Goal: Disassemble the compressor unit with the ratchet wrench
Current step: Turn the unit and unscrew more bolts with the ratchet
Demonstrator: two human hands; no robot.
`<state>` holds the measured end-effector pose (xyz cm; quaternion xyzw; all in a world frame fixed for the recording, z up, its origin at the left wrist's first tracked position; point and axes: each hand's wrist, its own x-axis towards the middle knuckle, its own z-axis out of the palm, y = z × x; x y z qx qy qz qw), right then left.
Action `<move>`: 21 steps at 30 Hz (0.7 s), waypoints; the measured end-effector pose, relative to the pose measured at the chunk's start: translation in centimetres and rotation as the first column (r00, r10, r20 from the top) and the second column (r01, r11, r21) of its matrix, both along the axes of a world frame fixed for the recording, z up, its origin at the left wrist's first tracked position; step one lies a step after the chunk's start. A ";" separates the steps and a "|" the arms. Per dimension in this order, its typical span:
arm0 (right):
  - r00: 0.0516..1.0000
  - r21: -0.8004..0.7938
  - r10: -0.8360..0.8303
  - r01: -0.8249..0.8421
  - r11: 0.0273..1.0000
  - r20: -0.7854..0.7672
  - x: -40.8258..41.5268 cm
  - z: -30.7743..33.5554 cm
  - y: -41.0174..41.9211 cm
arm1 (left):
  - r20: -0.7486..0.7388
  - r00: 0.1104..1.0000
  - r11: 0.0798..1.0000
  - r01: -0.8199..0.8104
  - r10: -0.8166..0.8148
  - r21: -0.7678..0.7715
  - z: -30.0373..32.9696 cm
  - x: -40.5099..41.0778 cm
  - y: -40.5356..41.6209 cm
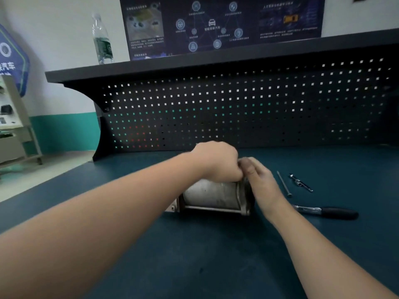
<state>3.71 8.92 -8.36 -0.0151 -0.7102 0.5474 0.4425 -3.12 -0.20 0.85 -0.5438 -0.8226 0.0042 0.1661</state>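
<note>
I see a dark teal worktop (216, 255) backed by a black pegboard (237, 104) under a dark shelf (172, 63). Above the shelf hangs a dark poster (220, 24) with circular icons, a car symbol and lines of Chinese text too blurred for me to read. A blue sign (10, 59) at far left shows the white characters 汽车. A clear water bottle (102, 39) stands on the shelf; its green label is illegible.

The compressor unit (213, 196), a grey metal cylinder, lies on its side on the worktop directly beneath both sets of fingers. My left hand (218, 161) rests on top of the cylinder, fingers (234, 175) curled down at its right end flange; what they pinch I cannot tell. My right hand (262, 182) lies against that same flange, fingers (248, 164) fairly straight and touching the left fingers.

Right of the fingers, the ratchet wrench (326, 212) with its black handle lies flat on the worktop, untouched. Beyond it lie a long thin bolt (284, 184) and a short extension bar (301, 182), side by side but apart.
</note>
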 end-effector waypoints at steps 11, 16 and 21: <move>0.857 0.652 -0.296 -0.060 0.756 0.422 1.7 -0.1 -1.2 | -0.055 0.997 0.927 -0.027 0.051 0.373 -3.7 -1.6 -3.7; 0.836 0.757 -0.389 -0.046 0.652 0.386 1.4 -0.8 -1.3 | 0.029 1.000 0.909 -0.006 -0.006 0.418 -2.7 -2.9 -4.8; 0.886 0.806 -0.420 0.100 0.584 0.195 0.6 -0.9 -1.9 | 0.025 0.999 0.898 0.010 -0.024 0.440 -2.8 -3.3 -5.7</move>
